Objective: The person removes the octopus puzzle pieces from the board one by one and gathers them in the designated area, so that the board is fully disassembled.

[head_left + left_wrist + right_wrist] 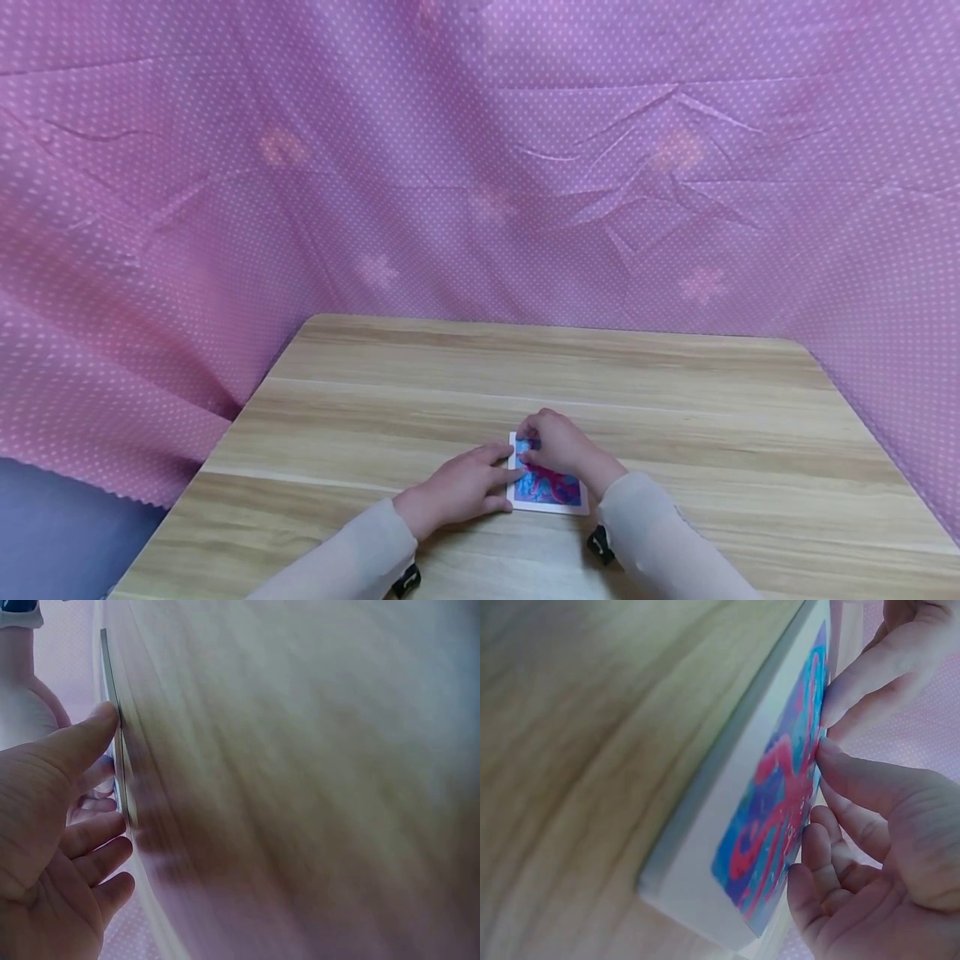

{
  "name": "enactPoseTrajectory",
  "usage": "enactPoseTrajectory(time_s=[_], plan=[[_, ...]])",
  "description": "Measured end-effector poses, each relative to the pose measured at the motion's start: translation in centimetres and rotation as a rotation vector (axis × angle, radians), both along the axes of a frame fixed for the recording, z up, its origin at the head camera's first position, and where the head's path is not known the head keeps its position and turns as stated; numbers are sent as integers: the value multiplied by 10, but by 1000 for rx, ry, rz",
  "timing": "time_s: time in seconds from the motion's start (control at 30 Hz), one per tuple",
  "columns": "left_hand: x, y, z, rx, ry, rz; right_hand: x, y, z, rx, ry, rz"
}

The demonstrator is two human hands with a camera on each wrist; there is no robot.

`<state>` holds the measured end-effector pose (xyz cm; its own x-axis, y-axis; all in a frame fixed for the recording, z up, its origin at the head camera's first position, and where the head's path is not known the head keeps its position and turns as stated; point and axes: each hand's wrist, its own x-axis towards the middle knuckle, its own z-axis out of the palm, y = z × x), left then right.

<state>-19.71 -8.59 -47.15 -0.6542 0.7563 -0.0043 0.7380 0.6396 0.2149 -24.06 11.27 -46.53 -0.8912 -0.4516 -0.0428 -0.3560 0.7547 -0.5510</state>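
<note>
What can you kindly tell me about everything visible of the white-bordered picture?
The white-bordered picture is rectangular, perhaps card, with pink shapes over blue and purple. Its pale side has some thickness, so it may be a stack or thin box. It lies flat on the wooden table. The left hand touches its left side; the right hand touches its top, partly hiding it.

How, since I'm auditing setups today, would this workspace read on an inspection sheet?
Surface: wood-grain table, far corners rounded.
Job's things: white-bordered card with a blue and pink picture, lying on the table; whether it is one thick piece or a stack, I cannot tell.
Clutter: nothing seen.
Left hand: touches the card's left side.
Right hand: fingers bent over the picture; whether they pinch anything is unclear.
Cables: nothing seen.
Surroundings: pink, white-dotted cloth behind the table and along both sides.
</note>
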Motion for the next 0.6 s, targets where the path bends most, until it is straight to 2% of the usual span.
enactPoseTrajectory(time_s=[0.17, 0.6], plan=[[-1, -1, -4, 2, -1, 4, 0, -2, 0, 10, -22, -7], [-3, -3, -1, 1, 4, -13, -4, -2, 0, -30, -46, -12]])
